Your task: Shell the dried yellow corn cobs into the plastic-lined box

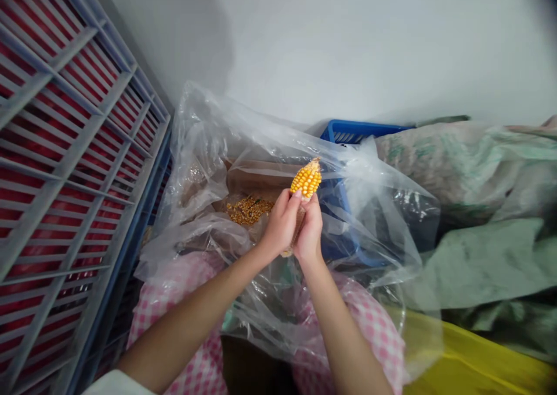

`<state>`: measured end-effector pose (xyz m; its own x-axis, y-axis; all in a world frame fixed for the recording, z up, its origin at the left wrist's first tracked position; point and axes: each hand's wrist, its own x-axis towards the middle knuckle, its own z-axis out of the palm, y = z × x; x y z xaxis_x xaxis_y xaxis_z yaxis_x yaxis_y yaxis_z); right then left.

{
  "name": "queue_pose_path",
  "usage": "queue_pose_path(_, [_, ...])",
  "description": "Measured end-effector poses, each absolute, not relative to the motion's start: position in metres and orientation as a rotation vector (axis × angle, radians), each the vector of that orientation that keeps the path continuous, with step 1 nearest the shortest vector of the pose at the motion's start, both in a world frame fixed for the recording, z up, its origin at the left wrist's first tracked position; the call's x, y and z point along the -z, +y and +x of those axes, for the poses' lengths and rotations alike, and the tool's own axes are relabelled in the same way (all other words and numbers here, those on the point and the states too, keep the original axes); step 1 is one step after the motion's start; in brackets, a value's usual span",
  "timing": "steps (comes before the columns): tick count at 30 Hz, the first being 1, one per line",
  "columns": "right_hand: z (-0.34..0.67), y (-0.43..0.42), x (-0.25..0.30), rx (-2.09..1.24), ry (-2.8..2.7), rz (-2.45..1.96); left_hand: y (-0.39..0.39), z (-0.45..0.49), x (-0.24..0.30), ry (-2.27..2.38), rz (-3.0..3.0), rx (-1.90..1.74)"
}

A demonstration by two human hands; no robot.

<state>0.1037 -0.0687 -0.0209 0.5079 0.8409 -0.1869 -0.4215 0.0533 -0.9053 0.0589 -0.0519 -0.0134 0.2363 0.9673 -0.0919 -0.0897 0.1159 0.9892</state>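
Left hand (279, 222) and right hand (310, 231) clasp a corn cob (306, 179) above plastic (213, 232) apparently spread to contain loose kernels (248, 210).

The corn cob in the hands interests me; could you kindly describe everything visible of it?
The corn cob has glossy yellow kernels, some paler, narrowing to a tip that points away from the person. The left hand and right hand grip its lower part, which looks bare and brownish between them. It is above a clear plastic bag.
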Motion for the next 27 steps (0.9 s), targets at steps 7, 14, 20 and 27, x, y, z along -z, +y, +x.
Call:
queue_pose_path(7, [0.0979,-0.0673,0.0175,-1.075,-0.417,-1.077,-0.0483,0.0573,0.0116,1.0,1.029,-1.039])
queue_pose_path(14, [0.0976,-0.0644,0.0185,-1.055,-0.372,-1.091,-0.0465,0.0572,0.0091,1.016,0.987,-1.026])
queue_pose_path(20, [0.0985,-0.0642,0.0188,-1.011,-0.417,-1.177,-0.0477,0.0594,0.005,1.045,0.948,-1.026])
queue_pose_path(27, [0.1001,-0.0647,0.0201,-0.982,-0.484,-1.239,-0.0484,0.0613,0.0032,1.009,0.916,-1.033])
